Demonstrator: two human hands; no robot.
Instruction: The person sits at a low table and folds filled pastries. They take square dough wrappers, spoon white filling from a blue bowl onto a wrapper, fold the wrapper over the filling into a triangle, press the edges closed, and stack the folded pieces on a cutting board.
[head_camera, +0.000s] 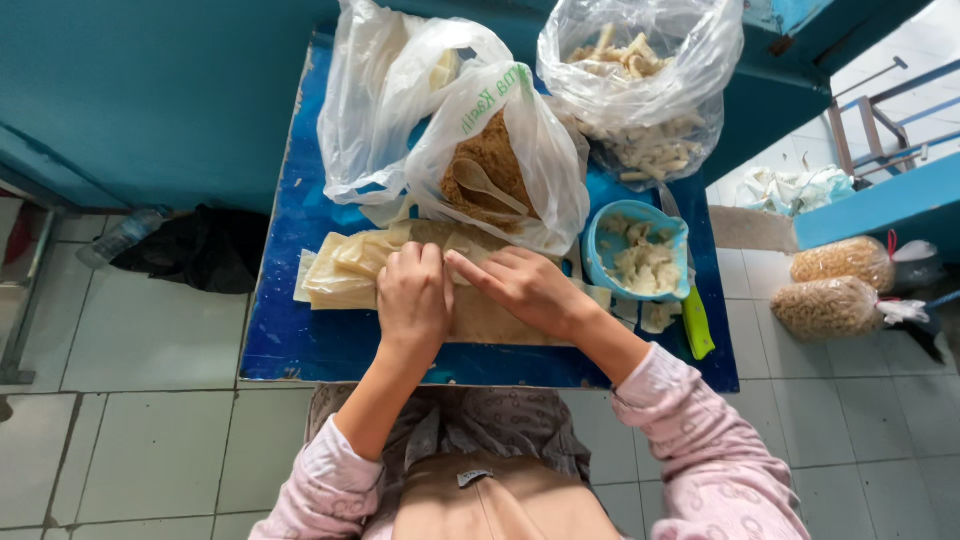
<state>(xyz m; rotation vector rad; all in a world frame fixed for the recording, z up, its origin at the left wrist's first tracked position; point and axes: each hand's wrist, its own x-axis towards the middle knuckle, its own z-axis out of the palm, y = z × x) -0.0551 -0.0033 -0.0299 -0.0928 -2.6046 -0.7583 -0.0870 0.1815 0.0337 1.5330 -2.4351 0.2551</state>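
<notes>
Wrapper sheets (345, 270), pale and thin, lie stacked at the centre of the frame on a blue table (290, 340), placed directly before the seated person so both hands reach them without stretching. Left hand (413, 300) rests knuckles-up on the top sheet, fingers curled down against it, apparently pinning or folding it; whether anything is pinched beneath cannot be told. Right hand (525, 288) lies just beside it, touching, fingers flat and extended toward the left hand, pressing the same sheet. Hands are together, neither one lifted. Above them, upper centre, a white plastic bag (530, 150) sits open with brown crumbly filling (490, 165) and a spoon (485, 183) inside, mouth turned toward the person for ready scooping. At upper right, a clear bag (680, 60) holds pale strips. A light blue bowl (600, 240) of pale pieces stands right of the hands, a green-handled tool (697, 325) below it. Two tied bags (835, 285) lie on the tiled floor at far right
</notes>
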